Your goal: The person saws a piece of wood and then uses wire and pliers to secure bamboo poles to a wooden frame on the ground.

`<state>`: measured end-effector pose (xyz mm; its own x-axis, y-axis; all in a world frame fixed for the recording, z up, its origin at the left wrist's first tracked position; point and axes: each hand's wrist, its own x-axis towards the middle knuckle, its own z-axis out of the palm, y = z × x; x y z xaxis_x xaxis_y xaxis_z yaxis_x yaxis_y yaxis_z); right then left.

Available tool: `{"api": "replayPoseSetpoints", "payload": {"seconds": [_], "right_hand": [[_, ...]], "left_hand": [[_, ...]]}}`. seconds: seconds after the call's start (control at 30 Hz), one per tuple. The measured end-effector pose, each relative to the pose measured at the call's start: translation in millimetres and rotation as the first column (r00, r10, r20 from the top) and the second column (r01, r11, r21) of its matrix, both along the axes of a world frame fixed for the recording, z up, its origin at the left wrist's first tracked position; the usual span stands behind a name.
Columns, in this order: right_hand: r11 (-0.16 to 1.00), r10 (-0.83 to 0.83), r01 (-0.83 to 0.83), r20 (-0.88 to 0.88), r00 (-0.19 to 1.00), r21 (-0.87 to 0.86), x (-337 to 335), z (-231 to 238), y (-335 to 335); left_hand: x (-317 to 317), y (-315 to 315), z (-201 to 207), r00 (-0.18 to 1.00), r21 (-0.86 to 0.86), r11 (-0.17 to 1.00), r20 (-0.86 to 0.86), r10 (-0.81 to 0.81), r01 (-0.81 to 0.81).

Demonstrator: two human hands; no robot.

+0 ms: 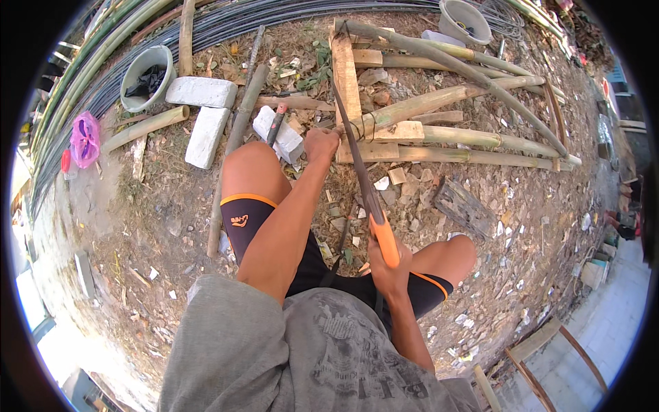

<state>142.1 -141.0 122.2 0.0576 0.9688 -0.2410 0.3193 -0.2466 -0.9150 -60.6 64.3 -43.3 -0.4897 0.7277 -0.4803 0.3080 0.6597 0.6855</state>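
Note:
My right hand [392, 275] is closed round the orange handle of a handsaw [384, 242]. Its long dark blade points away from me and lies across a bamboo pole [425, 106] close to the pole's near-left end. On the left of the blade, my left hand [321, 145] grips that end, its fingers closed. Beneath and beside the pole are a squared timber [346, 75] and short wooden blocks [406, 131]. Dark wire loops round the pole just right of the blade. Whether the teeth have entered the pole cannot be made out.
White blocks [207, 137] and a grey bucket [147, 79] stand at the left, another bucket [465, 22] at the back right. A hammer-like tool with a reddish grip end [277, 123] leans by my knee. Long dark rods [288, 17] cross the far side. Rubble covers the ground.

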Motion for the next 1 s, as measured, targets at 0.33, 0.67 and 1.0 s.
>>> {"api": "replayPoseSetpoints", "payload": {"seconds": [0.33,0.67,1.0], "right_hand": [[0.996,0.014,-0.01,0.048,0.999,-0.091,12.8,37.8,-26.4],[0.998,0.029,-0.029,-0.002,1.0,0.06,-11.0,-28.1,67.8],[0.998,0.049,-0.049,-0.014,0.999,-0.028,-18.4,-5.3,52.1]], "left_hand": [[-12.6,16.5,16.7,0.985,0.031,0.994,0.13,-0.112,0.109],[12.0,28.4,5.6,0.986,0.02,0.998,0.155,-0.063,0.061],[-13.3,11.0,-7.3,0.997,0.046,0.997,0.048,-0.069,0.066]]}}
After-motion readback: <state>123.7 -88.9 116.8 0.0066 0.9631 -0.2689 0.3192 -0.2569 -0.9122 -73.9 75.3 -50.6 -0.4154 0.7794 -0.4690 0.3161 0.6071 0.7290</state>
